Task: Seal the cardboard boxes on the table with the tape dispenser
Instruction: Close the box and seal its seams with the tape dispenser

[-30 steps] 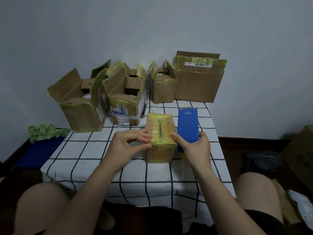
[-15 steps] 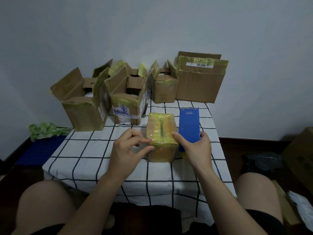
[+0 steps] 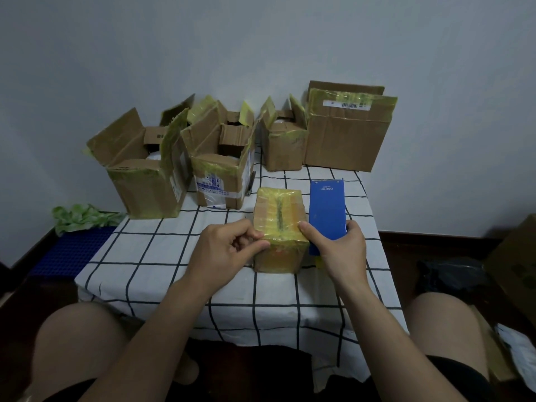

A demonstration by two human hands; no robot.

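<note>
The small box (image 3: pixel 280 224), wrapped in yellow tape, stands near the middle of the bench (image 3: pixel 162 256), which has a white cloth with a black grid. At the box's 8 o'clock corner the left hand (image 3: pixel 226 250) has its fingers (image 3: pixel 249 234) curled, thumb and forefinger pinching the taped top edge. At 3 o'clock, just beside the box, the blue tape dispenser (image 3: pixel 326 210) lies flat. The right hand (image 3: pixel 339 250) grips its near end, thumb against the box's right edge. Along the far edge, from 10 to 1 o'clock, stand a large open box (image 3: pixel 145 187), a labelled open box (image 3: pixel 220 181), a smaller open box (image 3: pixel 285 149) and a tall box (image 3: pixel 345 140) with yellow tape across its top. At 9 o'clock, off the bench, a green cloth (image 3: pixel 84 217) lies by a blue mat (image 3: pixel 69 250).
</note>
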